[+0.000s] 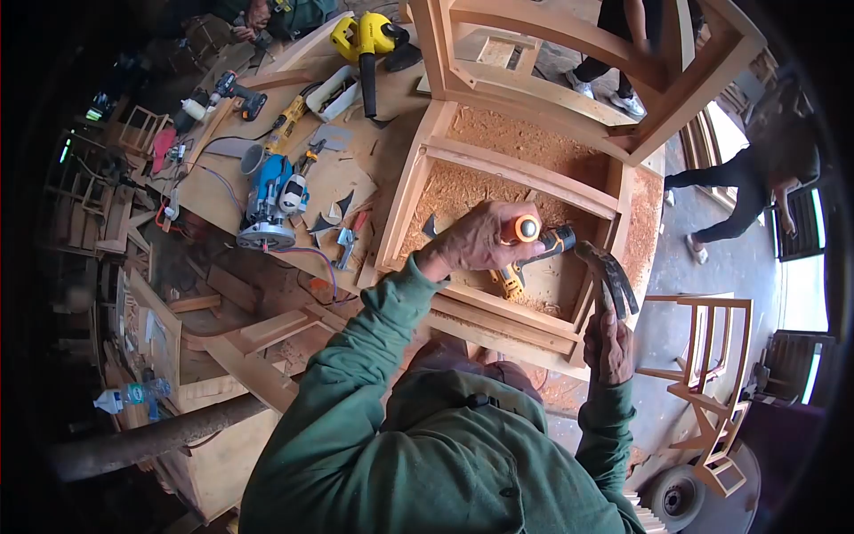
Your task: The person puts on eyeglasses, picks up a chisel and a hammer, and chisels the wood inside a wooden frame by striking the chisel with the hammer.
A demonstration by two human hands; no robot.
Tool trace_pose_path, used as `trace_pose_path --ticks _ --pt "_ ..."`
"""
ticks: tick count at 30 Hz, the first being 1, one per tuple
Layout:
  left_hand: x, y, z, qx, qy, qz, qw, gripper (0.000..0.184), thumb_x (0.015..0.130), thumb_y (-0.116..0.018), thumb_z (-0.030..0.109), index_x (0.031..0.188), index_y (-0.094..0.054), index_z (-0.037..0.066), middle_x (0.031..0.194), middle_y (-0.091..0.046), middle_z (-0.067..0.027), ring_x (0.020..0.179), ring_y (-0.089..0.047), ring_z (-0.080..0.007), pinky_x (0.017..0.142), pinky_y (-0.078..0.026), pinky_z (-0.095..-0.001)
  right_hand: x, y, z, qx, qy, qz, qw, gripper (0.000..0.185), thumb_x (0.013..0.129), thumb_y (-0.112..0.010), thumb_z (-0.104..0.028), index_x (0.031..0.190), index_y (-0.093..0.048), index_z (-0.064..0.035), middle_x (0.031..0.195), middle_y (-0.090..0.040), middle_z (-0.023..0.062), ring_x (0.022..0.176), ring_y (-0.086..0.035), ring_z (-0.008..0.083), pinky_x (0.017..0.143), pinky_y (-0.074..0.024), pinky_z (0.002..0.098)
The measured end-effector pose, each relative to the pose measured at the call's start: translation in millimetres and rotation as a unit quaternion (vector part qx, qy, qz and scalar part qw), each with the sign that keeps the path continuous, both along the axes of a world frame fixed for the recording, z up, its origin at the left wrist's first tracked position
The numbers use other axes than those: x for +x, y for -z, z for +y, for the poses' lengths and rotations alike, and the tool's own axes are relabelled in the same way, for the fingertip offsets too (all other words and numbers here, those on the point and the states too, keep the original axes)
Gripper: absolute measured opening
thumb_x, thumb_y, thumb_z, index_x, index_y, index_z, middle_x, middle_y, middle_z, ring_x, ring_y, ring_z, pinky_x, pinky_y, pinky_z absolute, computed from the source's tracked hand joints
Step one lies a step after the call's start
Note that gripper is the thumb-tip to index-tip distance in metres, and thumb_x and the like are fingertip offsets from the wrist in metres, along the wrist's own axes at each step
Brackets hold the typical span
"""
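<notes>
My left hand [485,236] is closed around an orange-handled chisel [525,229], its capped butt end facing me and its lower part hidden. In my right hand [609,347] is a hammer [616,283], gripped by the handle with the dark head raised beside the frame's right side. Beneath both hands lies a wooden chair frame [520,169] on the workbench. A yellow and black cordless drill [509,282] rests within the frame, partly covered by my left hand. Wood shavings [485,129] are scattered inside the frame.
Left on the bench stand a blue router [271,191], a yellow blower [365,40], a cordless drill [240,95] and a white tray [334,93]. Cables trail over the bench edge. A co-worker [765,169] is at the right, near another chair frame [712,356].
</notes>
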State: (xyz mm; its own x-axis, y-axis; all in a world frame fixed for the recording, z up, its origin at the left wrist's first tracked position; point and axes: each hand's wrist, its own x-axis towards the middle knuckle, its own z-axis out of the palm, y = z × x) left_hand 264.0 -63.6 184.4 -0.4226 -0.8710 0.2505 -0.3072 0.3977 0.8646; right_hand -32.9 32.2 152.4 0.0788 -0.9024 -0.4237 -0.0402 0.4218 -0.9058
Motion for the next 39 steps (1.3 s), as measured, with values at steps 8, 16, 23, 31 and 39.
trace_pose_path --ticks 8,16,23,31,39 --pt "26 30 -3 -0.014 0.145 -0.064 0.987 0.024 0.083 -0.073 0.016 0.099 -0.063 0.001 0.085 -0.057 -0.014 0.085 -0.063 -0.0333 0.074 -0.049 -0.0414 63 -1 -3 0.051 0.081 -0.024 0.995 0.053 0.096 -0.052 -0.061 0.08 -0.054 -0.0111 0.058 -0.043 -0.0036 0.046 -0.038 0.0054 0.041 -0.0276 0.0215" --pt "83 53 -22 -0.055 0.232 -0.052 0.97 0.039 0.077 -0.072 0.012 0.112 -0.061 0.003 0.1 -0.058 -0.0135 0.094 -0.062 -0.0317 0.08 -0.048 -0.0425 143 -3 18 0.037 0.174 -0.014 0.984 0.052 0.1 -0.047 -0.059 0.082 -0.056 -0.0106 0.057 -0.043 -0.0043 0.043 -0.037 0.0055 0.039 -0.0265 0.0214" --pt "110 39 -101 0.079 0.215 0.2 0.953 0.027 0.083 -0.08 0.018 0.101 -0.064 0.005 0.082 -0.062 -0.0002 0.076 -0.061 -0.0104 0.069 -0.05 -0.0279 186 -35 29 -0.09 0.196 0.026 0.976 0.045 0.094 -0.067 -0.025 0.132 -0.054 -0.0044 0.065 -0.047 -0.0041 0.05 -0.039 0.0044 0.043 -0.0294 0.0202" --pt "135 29 -178 0.214 0.113 0.215 0.946 0.02 0.09 -0.076 0.021 0.088 -0.068 0.003 0.073 -0.063 0.002 0.062 -0.051 -0.0054 0.057 -0.044 -0.0235 175 -53 -40 -0.138 0.052 0.202 0.968 0.04 0.091 -0.073 -0.034 0.099 -0.061 0.0037 0.082 -0.06 0.0053 0.076 -0.05 0.0097 0.063 -0.0415 0.0282" --pt "126 42 -177 0.158 0.061 0.144 0.975 0.02 0.09 -0.076 0.023 0.084 -0.069 0.005 0.07 -0.061 0.0029 0.062 -0.052 -0.0055 0.056 -0.043 -0.0235 176 -94 -69 -0.162 0.02 0.198 0.966 0.048 0.093 -0.068 -0.045 0.1 -0.063 0.003 0.074 -0.056 0.0045 0.072 -0.049 0.0101 0.063 -0.042 0.028"
